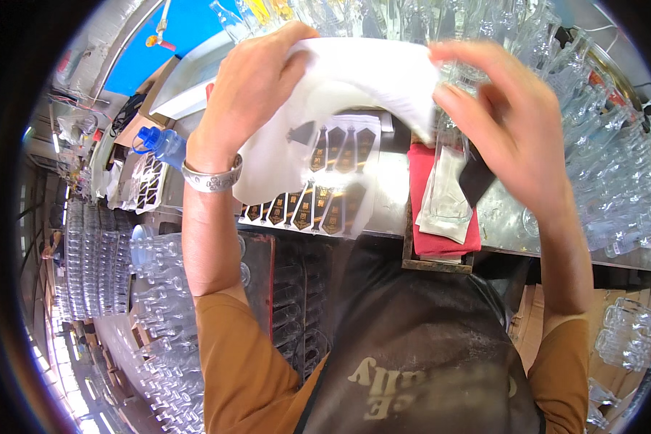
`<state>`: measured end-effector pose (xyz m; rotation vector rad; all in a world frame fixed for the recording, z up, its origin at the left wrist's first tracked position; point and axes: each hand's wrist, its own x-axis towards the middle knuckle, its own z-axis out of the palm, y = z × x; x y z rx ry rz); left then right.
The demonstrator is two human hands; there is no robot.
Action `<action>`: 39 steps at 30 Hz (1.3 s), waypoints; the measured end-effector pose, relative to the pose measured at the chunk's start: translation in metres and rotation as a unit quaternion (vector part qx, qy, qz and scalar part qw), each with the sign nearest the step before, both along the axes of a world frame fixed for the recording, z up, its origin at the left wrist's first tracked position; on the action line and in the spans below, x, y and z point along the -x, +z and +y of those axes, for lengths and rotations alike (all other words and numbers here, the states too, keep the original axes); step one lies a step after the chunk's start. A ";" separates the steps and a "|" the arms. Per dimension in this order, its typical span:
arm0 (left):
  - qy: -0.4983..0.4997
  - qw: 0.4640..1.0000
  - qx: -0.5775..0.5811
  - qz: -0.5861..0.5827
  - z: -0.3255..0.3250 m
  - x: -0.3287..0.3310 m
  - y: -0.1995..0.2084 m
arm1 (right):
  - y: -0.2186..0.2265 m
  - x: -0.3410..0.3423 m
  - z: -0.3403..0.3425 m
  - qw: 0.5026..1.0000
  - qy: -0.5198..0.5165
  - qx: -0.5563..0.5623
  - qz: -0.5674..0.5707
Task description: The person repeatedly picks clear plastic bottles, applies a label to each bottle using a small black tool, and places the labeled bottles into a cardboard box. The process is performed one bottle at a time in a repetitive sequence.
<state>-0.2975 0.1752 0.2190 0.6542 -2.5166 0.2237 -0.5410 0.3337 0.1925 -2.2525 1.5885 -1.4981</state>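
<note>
Bench [395, 197], glassware [600, 152] crowding far side; left grip [254, 83] pinching white sheet [376, 61]; right grip [515, 116] at edge, closure unclear.

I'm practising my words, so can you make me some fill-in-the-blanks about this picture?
The left hand holds a sheet coloured ____.
The bracelet is on the person's ____ wrist.
The bottle has a cap coloured ____.

Missing words: white; left; blue.
</note>
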 end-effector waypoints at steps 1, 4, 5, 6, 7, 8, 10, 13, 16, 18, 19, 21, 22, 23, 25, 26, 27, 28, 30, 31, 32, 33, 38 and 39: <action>-0.026 1.000 -0.002 -0.009 0.002 0.006 0.007 | 0.013 -0.003 -0.016 0.999 0.000 0.026 0.035; -0.052 0.997 -0.040 -0.047 -0.003 0.012 0.019 | 0.047 -0.009 -0.042 0.980 -0.038 0.003 0.197; -0.056 0.995 -0.067 -0.047 -0.005 0.013 0.019 | 0.066 -0.012 -0.042 0.966 -0.072 -0.097 0.229; -0.062 0.993 -0.094 -0.046 -0.005 0.013 0.019 | 0.078 -0.013 -0.041 0.940 -0.106 -0.195 0.259; -0.062 0.991 -0.100 -0.064 -0.003 0.016 0.020 | 0.080 -0.011 -0.041 0.925 -0.110 -0.182 0.314; -0.062 0.989 -0.106 -0.082 0.001 0.020 0.023 | 0.076 -0.010 -0.039 0.936 -0.104 -0.099 0.322; -0.103 0.985 -0.102 -0.094 0.004 0.028 0.023 | 0.072 -0.012 -0.034 0.939 -0.080 -0.037 0.332; -0.154 0.973 -0.114 -0.125 0.007 0.044 0.029 | 0.110 -0.030 -0.038 0.917 -0.014 -0.250 0.310; -0.107 0.958 -0.213 -0.160 0.025 0.052 0.051 | 0.098 -0.024 -0.050 0.923 0.028 -0.292 0.248; -0.136 0.948 -0.282 -0.062 0.017 0.045 0.039 | 0.071 -0.008 -0.067 0.942 0.056 -0.251 0.217; -0.104 0.954 -0.281 -0.009 0.024 0.042 0.043 | 0.051 0.001 -0.074 0.955 0.056 -0.226 0.182; -0.039 0.955 -0.278 0.096 0.043 0.033 0.052 | 0.036 0.013 -0.075 0.961 0.075 -0.228 0.141; -0.038 0.967 -0.182 0.173 0.040 0.026 0.048 | 0.031 0.020 -0.075 0.961 0.094 -0.245 0.087; -0.036 0.965 -0.084 0.247 0.035 0.016 0.037 | 0.023 0.029 -0.077 0.958 0.114 -0.260 0.032; -0.012 0.908 0.000 0.419 0.033 0.007 0.006 | 0.006 0.038 -0.075 0.961 0.087 -0.257 -0.055; 0.009 0.859 -0.013 0.512 0.047 0.000 -0.010 | -0.003 0.041 -0.070 0.954 0.078 -0.260 -0.130; 0.054 0.829 -0.030 0.555 0.057 -0.002 -0.031 | -0.011 0.048 -0.065 0.942 0.060 -0.261 -0.200; 0.103 0.798 -0.043 0.592 0.064 -0.008 -0.056 | -0.019 0.050 -0.060 0.925 0.049 -0.260 -0.272; 0.143 0.760 -0.298 0.559 0.056 -0.030 -0.124 | -0.023 0.049 -0.047 0.880 0.065 -0.277 -0.379; 0.107 0.709 -0.411 0.564 0.061 -0.028 -0.153 | -0.028 0.056 -0.044 0.873 0.078 -0.281 -0.392; 0.071 0.646 -0.516 0.558 0.069 -0.019 -0.169 | -0.034 0.061 -0.041 0.864 0.092 -0.285 -0.405; 0.059 0.641 -0.529 0.553 0.075 -0.007 -0.171 | -0.042 0.063 -0.038 0.847 0.117 -0.272 -0.441; 0.008 0.578 -0.582 0.573 0.083 0.035 -0.125 | -0.043 0.052 -0.007 0.849 0.130 -0.268 -0.436; 0.016 0.555 -0.588 0.588 0.079 0.040 -0.123 | -0.047 0.051 -0.003 0.855 0.135 -0.257 -0.429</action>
